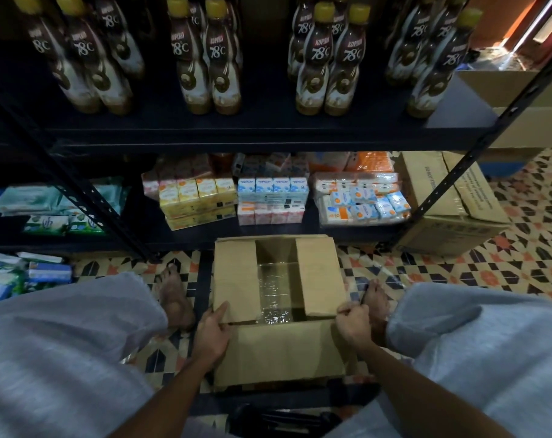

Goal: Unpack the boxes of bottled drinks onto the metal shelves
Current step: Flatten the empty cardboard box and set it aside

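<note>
The left hand (212, 335) and right hand (353, 324) grip the box (278, 352) flaps.

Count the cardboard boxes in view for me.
3: an open box between the feet; a closed box at the lower shelf's right end; a third box behind the upper shelf's right end. Others may be hidden.

We cannot tell what the box (281, 352) holds: its flaps (236, 279) cover most of the opening, and only glinting plastic wrap (274, 289) shows between them. The top edge crops several bottles (219, 58). The print on the side carton (451, 200) is too small for us to read.
</note>
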{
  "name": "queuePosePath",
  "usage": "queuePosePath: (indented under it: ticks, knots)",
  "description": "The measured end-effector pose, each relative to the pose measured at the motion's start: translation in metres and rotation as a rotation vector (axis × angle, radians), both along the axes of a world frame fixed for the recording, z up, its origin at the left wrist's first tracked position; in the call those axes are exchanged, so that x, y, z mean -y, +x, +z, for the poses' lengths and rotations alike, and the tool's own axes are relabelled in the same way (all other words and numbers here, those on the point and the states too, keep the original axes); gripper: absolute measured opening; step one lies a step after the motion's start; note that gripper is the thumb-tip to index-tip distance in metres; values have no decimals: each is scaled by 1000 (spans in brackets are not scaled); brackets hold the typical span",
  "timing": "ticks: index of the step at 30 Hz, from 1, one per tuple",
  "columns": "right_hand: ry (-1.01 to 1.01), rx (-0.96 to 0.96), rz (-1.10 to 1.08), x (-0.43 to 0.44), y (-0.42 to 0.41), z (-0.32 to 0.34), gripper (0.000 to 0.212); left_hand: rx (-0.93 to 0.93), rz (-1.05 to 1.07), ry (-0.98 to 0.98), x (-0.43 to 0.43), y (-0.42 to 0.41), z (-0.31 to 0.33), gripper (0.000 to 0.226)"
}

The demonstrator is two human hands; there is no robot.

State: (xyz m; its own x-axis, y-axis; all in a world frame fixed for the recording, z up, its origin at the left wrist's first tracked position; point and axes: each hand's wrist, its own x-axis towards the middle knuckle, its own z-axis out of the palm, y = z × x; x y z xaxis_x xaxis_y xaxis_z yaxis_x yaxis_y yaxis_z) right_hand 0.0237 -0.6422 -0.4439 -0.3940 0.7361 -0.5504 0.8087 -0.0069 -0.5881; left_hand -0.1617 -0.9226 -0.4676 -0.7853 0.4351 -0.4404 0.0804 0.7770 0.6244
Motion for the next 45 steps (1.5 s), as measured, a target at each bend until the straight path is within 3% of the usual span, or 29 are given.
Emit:
queuePosePath:
  ticks: [8, 10, 13, 15, 19, 21, 22, 24, 26, 28, 31, 32, 34, 39, 43, 45]
  knots:
    - [30, 130, 597, -25, 15, 3, 36, -10, -206, -121, 13, -18, -7, 59]
    - [18, 105, 657, -27, 15, 2, 31, -28, -253, -191, 18, -26, -15, 53]
    - [170, 80, 854, -34, 20, 7, 27, -37, -289, -173, 35, -41, -54, 57]
    - [84, 110, 860, -40, 20, 7, 29, -8, -379, -256, 29, -38, -21, 65]
    - [-49, 194, 775, -52, 19, 13, 47, -129, -569, -404, 28, -40, 8, 75]
    - [-123, 177, 716, -55, 21, 13, 47, -21, -456, -347, 31, -40, 11, 67]
    - [-144, 164, 701, -55, 24, 14, 44, -29, -409, -298, 31, -40, 12, 67]
    - [-187, 135, 652, -63, 28, 0, 39, 113, -236, -162, 32, -44, 3, 80]
    - [-258, 101, 606, -64, 30, -3, 40, 275, -145, -56, 35, -47, -8, 77]
    - [-325, 90, 563, -58, 29, 11, 33, 280, -111, -35, 38, -51, -27, 63]
    - [-370, 41, 471, -53, 27, 18, 13, 348, -99, -19, 27, -39, 8, 44]
    - [-409, 26, 416, -49, 24, 22, 17, 329, -88, -45, 22, -37, 13, 32]
    - [-460, -2, 300, -42, 16, 29, 34, 272, -59, -63, 15, -37, 21, 39]
    - [-275, 56, 285, -35, 5, 21, 55, 254, -13, -80, 8, -40, 23, 55]
    - [-104, 100, 361, -31, 5, 22, 50, 151, 4, -32, 8, -37, 23, 49]
    - [-109, 122, 392, -35, 10, 17, 50, 131, 46, -79, 15, -37, 17, 62]
